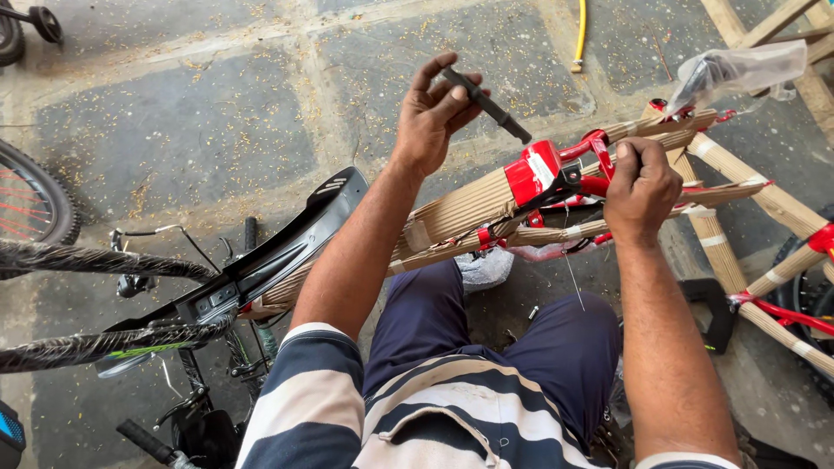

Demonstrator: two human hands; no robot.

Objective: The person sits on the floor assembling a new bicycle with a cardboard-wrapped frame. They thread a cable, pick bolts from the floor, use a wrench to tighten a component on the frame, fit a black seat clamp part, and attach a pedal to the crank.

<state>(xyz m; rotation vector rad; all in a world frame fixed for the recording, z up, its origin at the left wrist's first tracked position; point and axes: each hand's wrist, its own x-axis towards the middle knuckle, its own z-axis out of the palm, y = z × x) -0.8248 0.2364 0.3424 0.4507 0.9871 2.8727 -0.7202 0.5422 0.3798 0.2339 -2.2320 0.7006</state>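
Your left hand [439,108] is pinching a dark bolt [486,106], raised above the cardboard-wrapped red frame [539,178]. Your right hand [641,187] is gripping a tool [556,187] against the frame; a plastic bag [738,69] is lying beyond it.

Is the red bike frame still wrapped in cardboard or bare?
Mostly wrapped. Brown corrugated cardboard covers the tubes of the red bike frame; red paint shows only at the joints near the right hand.

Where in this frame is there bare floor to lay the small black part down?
Bare paved floor lies past the left hand, between the spoked wheel and the yellow hose. It is crowded around the right hand: the cardboard-wrapped red frame and black mudguard fill it.
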